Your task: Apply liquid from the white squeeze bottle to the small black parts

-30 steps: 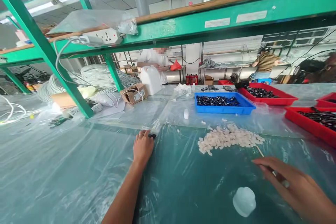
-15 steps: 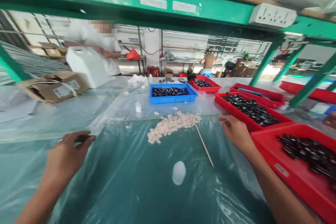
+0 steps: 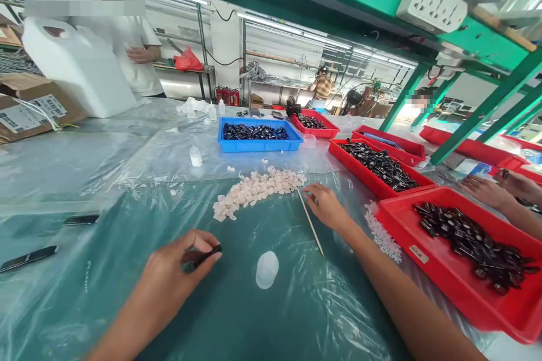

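Our left hand [image 3: 169, 279] has its grip closed on a small black part [image 3: 206, 256], pinched between thumb and fingertips and held just above the plastic sheet [image 3: 105, 271] that covers the bench. Our right hand [image 3: 328, 208] lies further out on the sheet, fingers loosely curled beside the top end of a thin wooden stick [image 3: 310, 229]. We cannot tell whether it has hold of the stick or only touches it.

Between the two hands, near the black part, sits a small clear cap [image 3: 267, 269]. Beyond it is a heap of pale little pieces [image 3: 254, 192], touching nothing else, and a second scatter of white bits [image 3: 381, 231] lies against the wall of the nearest red tray [image 3: 444, 285], which is full of black parts like ours. More red trays and a blue tray [image 3: 258, 145] of the same parts stand further back. Two flat dark strips [image 3: 80, 219] lie on the sheet off to the left.

We judge that we are at the gathering step: one black part in hand, the stick being reached for. The next move seems to call for a firm hold on the stick's upper end, and for turning the black part so its working face is clear of the thumb.

Another person's hands [image 3: 486, 192] work at the right edge, and a person in white stands behind a white jug [image 3: 80, 73] at the far left.
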{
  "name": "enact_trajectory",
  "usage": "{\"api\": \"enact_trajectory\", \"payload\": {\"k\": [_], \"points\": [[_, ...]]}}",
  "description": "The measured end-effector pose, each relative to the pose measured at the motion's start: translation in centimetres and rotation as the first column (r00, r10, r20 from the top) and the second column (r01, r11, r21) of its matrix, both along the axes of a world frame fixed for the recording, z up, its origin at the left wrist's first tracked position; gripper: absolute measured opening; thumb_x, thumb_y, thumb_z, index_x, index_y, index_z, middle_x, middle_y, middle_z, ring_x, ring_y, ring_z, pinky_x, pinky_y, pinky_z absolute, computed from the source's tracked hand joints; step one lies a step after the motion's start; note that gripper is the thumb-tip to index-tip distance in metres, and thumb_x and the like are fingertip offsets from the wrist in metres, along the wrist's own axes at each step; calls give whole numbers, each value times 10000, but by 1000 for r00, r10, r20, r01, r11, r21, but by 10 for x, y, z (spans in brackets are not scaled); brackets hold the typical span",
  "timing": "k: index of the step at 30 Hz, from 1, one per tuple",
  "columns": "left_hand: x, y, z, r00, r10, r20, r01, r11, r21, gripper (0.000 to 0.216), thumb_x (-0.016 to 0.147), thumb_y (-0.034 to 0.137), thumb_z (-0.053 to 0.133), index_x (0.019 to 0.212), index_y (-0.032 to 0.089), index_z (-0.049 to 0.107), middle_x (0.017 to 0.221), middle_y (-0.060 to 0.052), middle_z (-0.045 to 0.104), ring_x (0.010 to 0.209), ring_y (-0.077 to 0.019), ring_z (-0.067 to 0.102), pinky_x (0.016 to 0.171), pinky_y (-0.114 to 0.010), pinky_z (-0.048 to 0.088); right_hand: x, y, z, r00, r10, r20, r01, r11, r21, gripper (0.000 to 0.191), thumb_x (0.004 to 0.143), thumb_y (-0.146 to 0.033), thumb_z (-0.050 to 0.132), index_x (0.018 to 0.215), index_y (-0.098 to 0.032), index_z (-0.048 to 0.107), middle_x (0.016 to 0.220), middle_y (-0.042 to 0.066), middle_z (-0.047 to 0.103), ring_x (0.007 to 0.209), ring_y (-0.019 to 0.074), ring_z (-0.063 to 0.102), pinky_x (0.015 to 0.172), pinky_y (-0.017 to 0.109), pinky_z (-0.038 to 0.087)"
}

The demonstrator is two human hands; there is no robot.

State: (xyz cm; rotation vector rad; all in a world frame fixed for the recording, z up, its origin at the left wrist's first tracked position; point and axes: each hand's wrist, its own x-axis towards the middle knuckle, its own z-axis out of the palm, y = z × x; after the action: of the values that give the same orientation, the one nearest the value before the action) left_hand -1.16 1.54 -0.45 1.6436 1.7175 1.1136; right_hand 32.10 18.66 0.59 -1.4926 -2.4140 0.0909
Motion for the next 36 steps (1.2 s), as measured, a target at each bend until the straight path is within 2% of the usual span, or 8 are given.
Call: {"api": "enact_trajectory", "payload": {"k": [5, 10, 20, 24, 28, 31, 33, 36], "points": [[2, 1, -2, 996, -26, 81, 27, 1000, -12, 289, 868, 486, 715, 1097, 310, 738, 1010, -27, 782, 915, -239, 785, 740, -273, 617, -36, 16, 2, 996, -22, 90, 23, 1000, -10, 240, 1057, -328, 671, 1236, -169, 683, 1245, 81, 703, 1058, 216, 714, 926, 425, 624], [12, -4, 11, 983, -81, 166, 77, 997, 33, 190, 925, 456, 667, 902, 279, 732, 1040, -29, 679, 898, -200, 711, 732, -259, 573, -56, 15, 1, 969, -109, 220, 111, 994, 6, 276, 1052, -341, 676, 1265, -166, 666, 1277, 90, 684, 1066, 226, 709, 917, 430, 624], [22, -14, 19, 960, -126, 251, 132, 991, -5, 127, 997, 392, 619, 973, 287, 687, 943, 12, 712, 893, -171, 710, 799, -238, 551, -52, 7, 7, 952, -9, 305, 26, 998, -52, 241, 1050, -326, 680, 1227, -163, 677, 1211, 75, 701, 1011, 209, 713, 895, 415, 625], [22, -17, 21, 956, -137, 261, 143, 990, -3, 144, 1018, 406, 603, 975, 296, 683, 985, -1, 725, 927, -189, 722, 773, -247, 545, -32, -5, 8, 974, 73, 215, -51, 993, -106, 154, 1044, -292, 684, 1111, -154, 688, 1142, 55, 700, 919, 174, 696, 829, 360, 617], [24, -20, 26, 950, -149, 273, 148, 989, 26, 120, 1005, 373, 619, 951, 294, 691, 956, 2, 733, 879, -182, 719, 752, -239, 541, -17, -34, 26, 982, 190, -8, -189, 968, -164, 105, 1063, -192, 567, 1089, -176, 667, 1252, 82, 667, 825, 143, 658, 786, 337, 593], [27, -21, 28, 936, -169, 309, 160, 986, 52, 96, 1005, 346, 623, 968, 302, 699, 969, 12, 749, 900, -169, 740, 778, -220, 561, -21, -69, 39, 909, 360, -209, -410, 860, -303, 194, 980, -215, 664, 1168, -262, 682, 1183, 37, 700, 804, 139, 676, 712, 263, 595], [29, -22, 27, 923, -182, 338, 169, 983, 67, 86, 1005, 332, 626, 971, 302, 699, 983, 16, 760, 926, -168, 761, 808, -215, 584, -29, -89, 38, 862, 406, -305, -500, 779, -378, 418, 864, -229, 812, 1250, -315, 676, 1219, 8, 707, 851, 144, 693, 713, 230, 597], [32, -23, 26, 910, -194, 366, 173, 981, 88, 74, 1001, 304, 637, 976, 294, 706, 1003, 11, 773, 946, -172, 779, 812, -212, 611, -44, -107, 27, 842, 370, -393, -522, 745, -415, 483, 791, -247, 896, 1218, -316, 681, 1313, -6, 698, 1030, 183, 692, 900, 272, 568]]}}
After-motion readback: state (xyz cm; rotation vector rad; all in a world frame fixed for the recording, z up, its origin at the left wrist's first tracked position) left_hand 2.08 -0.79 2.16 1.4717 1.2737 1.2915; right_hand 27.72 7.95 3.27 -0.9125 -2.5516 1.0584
